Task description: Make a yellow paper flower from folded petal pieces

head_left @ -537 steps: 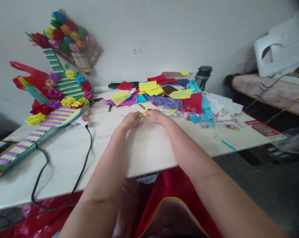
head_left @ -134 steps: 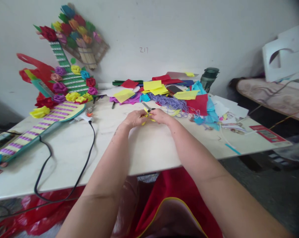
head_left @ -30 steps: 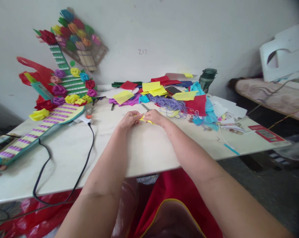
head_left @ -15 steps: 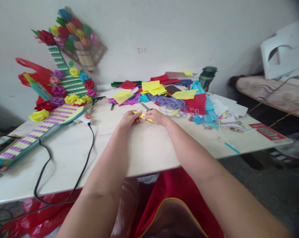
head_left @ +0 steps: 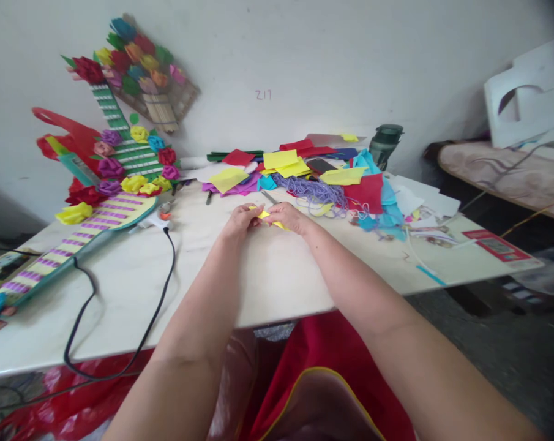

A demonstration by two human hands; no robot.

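Note:
Over the middle of the white table, my left hand (head_left: 240, 221) and my right hand (head_left: 288, 217) are close together, both pinching one small piece of yellow paper (head_left: 263, 214). The paper looks folded or crumpled, and my fingers cover much of it. Just beyond my right hand lies a pair of scissors (head_left: 270, 196), its blades showing and its handles hidden by the hand. Behind are yellow paper sheets (head_left: 228, 179) and a tangle of purple yarn (head_left: 314, 192).
Paper-flower decorations (head_left: 120, 156) stand at the left beside a glue gun (head_left: 157, 222) with a black cord (head_left: 163, 294). A dark green bottle (head_left: 385, 146) stands at the back right. Red paper (head_left: 367, 193) and blue crepe paper (head_left: 390, 202) lie right of the yarn.
Both hands keep hold of the yellow paper in nearly the same spot. My right-hand fingers have shifted slightly along it, and the whole view has moved a little.

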